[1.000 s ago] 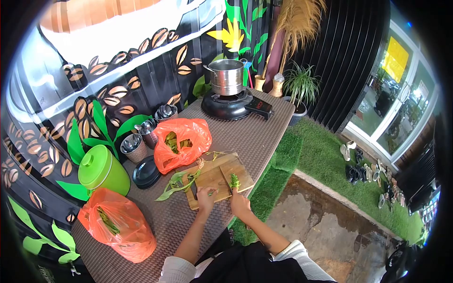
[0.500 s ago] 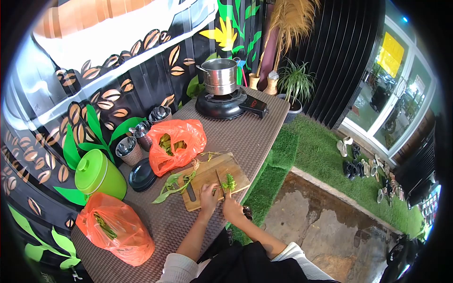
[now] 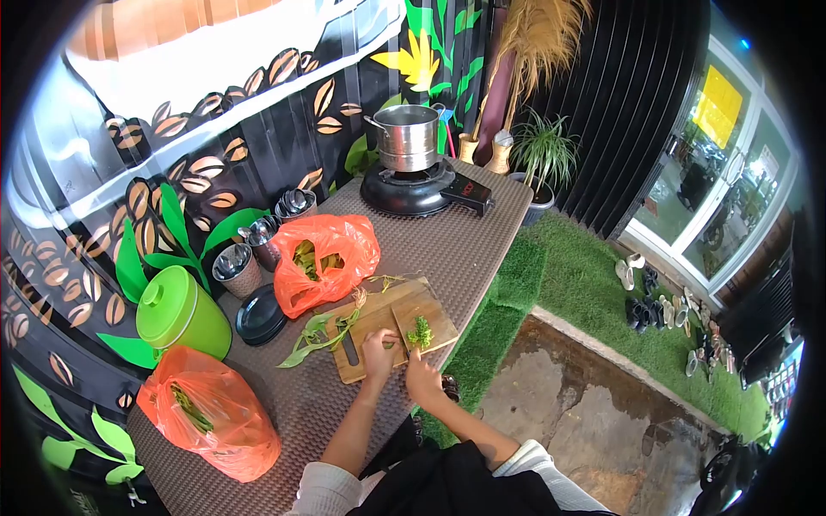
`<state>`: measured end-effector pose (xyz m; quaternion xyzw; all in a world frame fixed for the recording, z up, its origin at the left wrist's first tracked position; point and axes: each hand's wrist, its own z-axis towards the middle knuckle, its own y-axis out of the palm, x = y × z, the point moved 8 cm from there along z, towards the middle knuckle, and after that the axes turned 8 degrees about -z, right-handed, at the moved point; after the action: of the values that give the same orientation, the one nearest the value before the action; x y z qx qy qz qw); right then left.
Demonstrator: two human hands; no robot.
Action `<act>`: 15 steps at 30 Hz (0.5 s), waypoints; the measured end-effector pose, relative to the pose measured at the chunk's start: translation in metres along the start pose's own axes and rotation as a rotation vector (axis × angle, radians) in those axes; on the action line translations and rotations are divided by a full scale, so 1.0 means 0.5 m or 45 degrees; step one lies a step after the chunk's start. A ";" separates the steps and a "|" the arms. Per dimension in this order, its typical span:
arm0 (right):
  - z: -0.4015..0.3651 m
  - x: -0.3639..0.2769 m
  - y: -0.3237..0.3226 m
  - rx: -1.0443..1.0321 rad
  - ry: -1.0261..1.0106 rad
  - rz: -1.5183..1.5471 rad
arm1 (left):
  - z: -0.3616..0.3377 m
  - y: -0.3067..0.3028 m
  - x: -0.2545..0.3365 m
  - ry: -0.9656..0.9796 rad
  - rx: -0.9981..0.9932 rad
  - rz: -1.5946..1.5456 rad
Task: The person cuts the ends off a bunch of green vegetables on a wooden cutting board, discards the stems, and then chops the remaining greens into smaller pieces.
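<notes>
A wooden cutting board [image 3: 366,322] lies on the table in front of me. My right hand [image 3: 423,378] is closed around the handle of a knife, its thin blade [image 3: 397,322] pointing away from me over the board. A small heap of chopped greens [image 3: 420,332] sits just right of the blade. To the left of the knife, my left hand [image 3: 378,354] rests on the board with curled fingers, pinching green stems that are mostly hidden. Leafy stalks with roots [image 3: 320,335] lie across the board's left edge.
An orange plastic bag [image 3: 348,236] with greens stands open behind the board; another orange bag [image 3: 232,430] is at left. Around them are a green lidded container [image 3: 176,314], dark plates [image 3: 260,316] and cups of cutlery [image 3: 237,271]. A steel pot [image 3: 407,142] sits on a portable stove [image 3: 400,191].
The view has shifted very slightly. Both hands stay almost in place on the board, with the knife still between the left hand and the chopped greens.
</notes>
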<state>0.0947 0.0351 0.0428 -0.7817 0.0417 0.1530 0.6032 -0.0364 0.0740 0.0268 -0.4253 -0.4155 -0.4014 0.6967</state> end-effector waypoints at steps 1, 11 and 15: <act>0.009 -0.001 0.006 0.005 -0.014 0.010 | 0.000 0.001 -0.005 -0.081 -0.008 -0.094; -0.001 -0.002 -0.002 0.091 -0.042 0.028 | -0.045 0.001 0.074 0.263 0.032 0.412; 0.037 0.003 0.018 -0.022 -0.065 0.039 | -0.045 -0.001 0.082 0.329 0.000 0.463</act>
<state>0.0904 0.0505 0.0300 -0.7820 0.0369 0.1822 0.5949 -0.0177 0.0447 0.0582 -0.4383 -0.2394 -0.3203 0.8050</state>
